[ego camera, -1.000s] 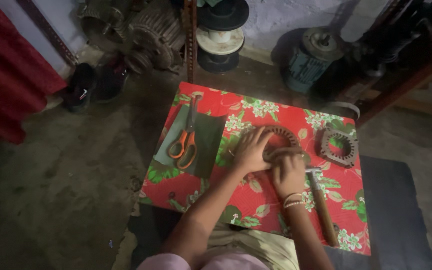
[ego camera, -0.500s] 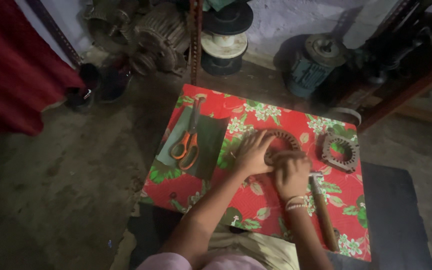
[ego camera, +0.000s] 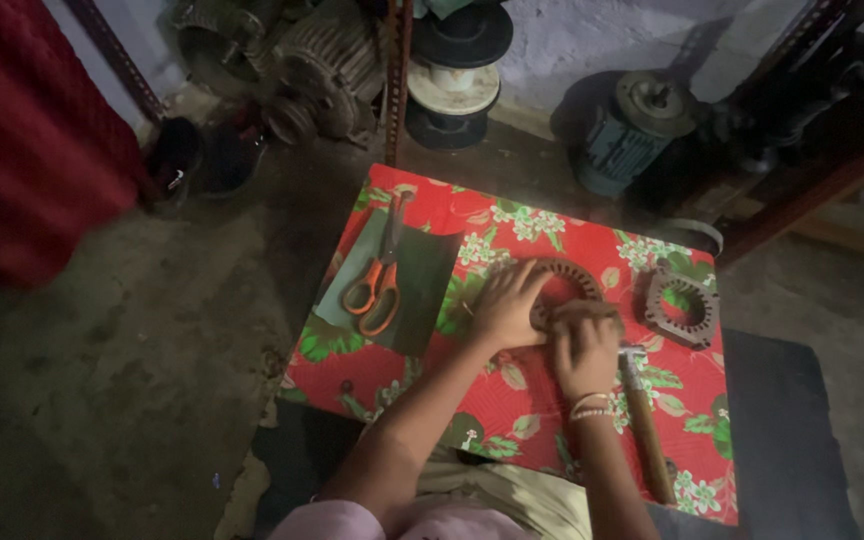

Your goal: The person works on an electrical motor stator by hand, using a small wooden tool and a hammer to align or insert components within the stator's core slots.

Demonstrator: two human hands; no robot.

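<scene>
Both hands press on a ring (ego camera: pixel 564 280) lying on the red floral surface (ego camera: pixel 512 400): left hand (ego camera: pixel 505 308) flat, fingers spread; right hand (ego camera: pixel 585 347) curled on its rim. Scissors (ego camera: pixel 377 285) lie left, a hammer (ego camera: pixel 644 420) right.

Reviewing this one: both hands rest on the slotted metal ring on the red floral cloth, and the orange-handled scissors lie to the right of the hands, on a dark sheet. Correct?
Not quite. The head view shows the orange-handled scissors to the left of the hands, not the right. The rest holds: left hand and right hand rest on the slotted metal ring on the red floral cloth, and the scissors lie on a dark sheet.
</scene>
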